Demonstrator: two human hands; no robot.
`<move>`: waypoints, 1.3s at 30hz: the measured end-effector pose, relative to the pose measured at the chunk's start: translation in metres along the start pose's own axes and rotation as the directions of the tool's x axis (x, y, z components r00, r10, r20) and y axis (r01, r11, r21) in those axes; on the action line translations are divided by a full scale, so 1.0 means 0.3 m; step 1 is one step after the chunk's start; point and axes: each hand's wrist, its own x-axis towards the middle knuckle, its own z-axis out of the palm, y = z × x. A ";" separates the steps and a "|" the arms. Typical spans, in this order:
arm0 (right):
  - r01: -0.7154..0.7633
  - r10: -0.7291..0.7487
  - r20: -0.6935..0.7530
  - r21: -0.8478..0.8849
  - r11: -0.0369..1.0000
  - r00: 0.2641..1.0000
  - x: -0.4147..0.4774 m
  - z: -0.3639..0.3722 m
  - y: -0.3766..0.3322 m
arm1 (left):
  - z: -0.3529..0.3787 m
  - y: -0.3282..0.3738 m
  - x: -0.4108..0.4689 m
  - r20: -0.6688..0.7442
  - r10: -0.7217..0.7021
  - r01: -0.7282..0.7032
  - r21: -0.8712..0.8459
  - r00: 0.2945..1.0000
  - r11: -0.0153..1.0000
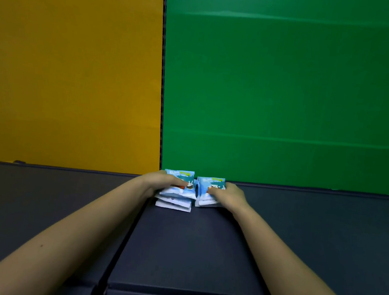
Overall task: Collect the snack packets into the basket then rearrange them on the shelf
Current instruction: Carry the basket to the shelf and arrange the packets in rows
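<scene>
Reaching forward, both hands held snack packets on the dark shelf (192, 241). The left hand (162, 182) curled over the taller stack (176, 198) just inboard of its fingers, and the right hand (228, 193) pinched the shorter stack (210, 183) beside its thumb. The stacks sat side by side, almost touching, their long axes seemingly pointing away from the wrists (blue-and-white wrappers, cartoon prints).

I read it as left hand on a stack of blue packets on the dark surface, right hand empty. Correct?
Not quite: the head view shows the right hand is not empty; it grips the right stack of blue packets, beside the left hand on the left stack, on the dark surface.
</scene>
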 end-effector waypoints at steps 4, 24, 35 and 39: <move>0.028 -0.028 -0.010 0.005 1.000 1.000 -0.010 0.012 0.007 | -0.003 -0.001 0.006 0.034 0.037 -0.037 -0.011 0.999 0.999; 0.196 -0.225 -0.168 -0.176 0.965 0.960 -0.287 -0.115 0.050 | -0.002 -0.113 -0.409 -0.024 0.581 -0.533 0.369 0.813 0.761; 0.162 -0.274 -0.360 -0.311 0.936 0.892 -0.936 -0.423 0.395 | 0.359 -0.108 -0.726 0.092 0.835 -0.730 0.544 0.542 0.414; 0.060 -0.179 -0.380 -0.306 0.950 0.907 -1.211 -0.510 0.615 | 0.551 -0.159 -0.906 0.085 0.856 -0.760 0.510 0.510 0.403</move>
